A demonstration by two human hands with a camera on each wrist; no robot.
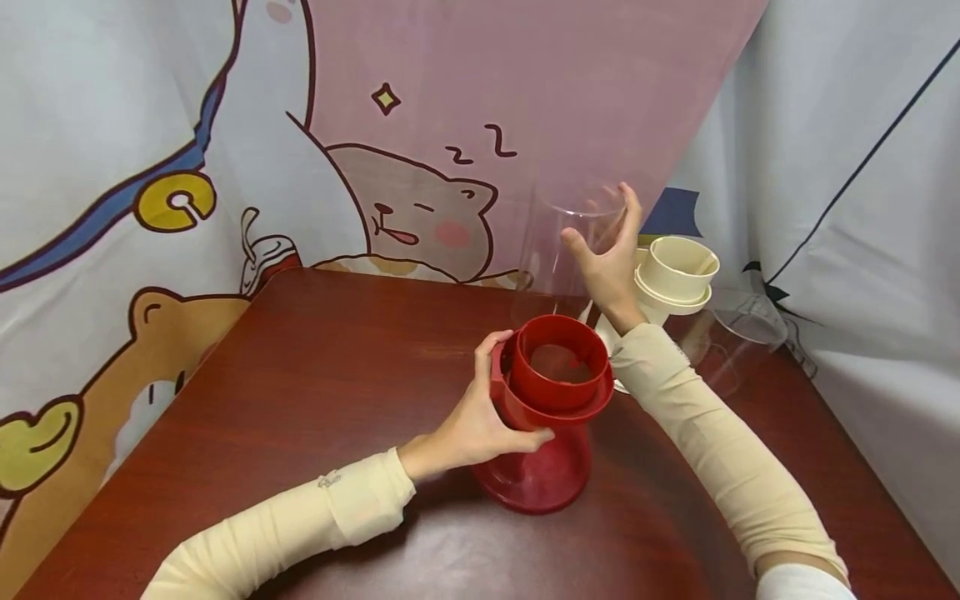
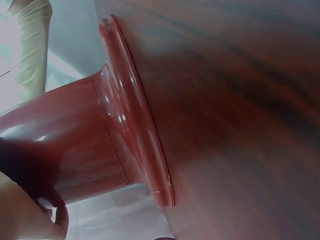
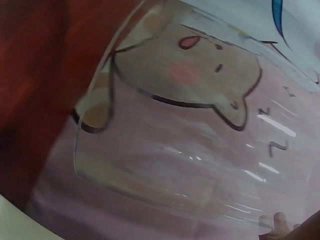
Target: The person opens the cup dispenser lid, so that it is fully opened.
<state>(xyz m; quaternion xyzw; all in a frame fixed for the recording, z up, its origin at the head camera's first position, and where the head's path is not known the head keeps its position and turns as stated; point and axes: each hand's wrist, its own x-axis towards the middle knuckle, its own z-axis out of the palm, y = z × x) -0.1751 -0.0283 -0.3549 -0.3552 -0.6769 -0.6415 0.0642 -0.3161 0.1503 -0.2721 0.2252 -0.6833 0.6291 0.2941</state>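
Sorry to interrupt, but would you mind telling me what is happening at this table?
A person grips a red funnel-shaped stand with the left hand, keeping it upright on the dark red table. The right hand holds a clear plastic cylinder farther back. A cream stand of the same shape and a second clear cylinder sit at the right.
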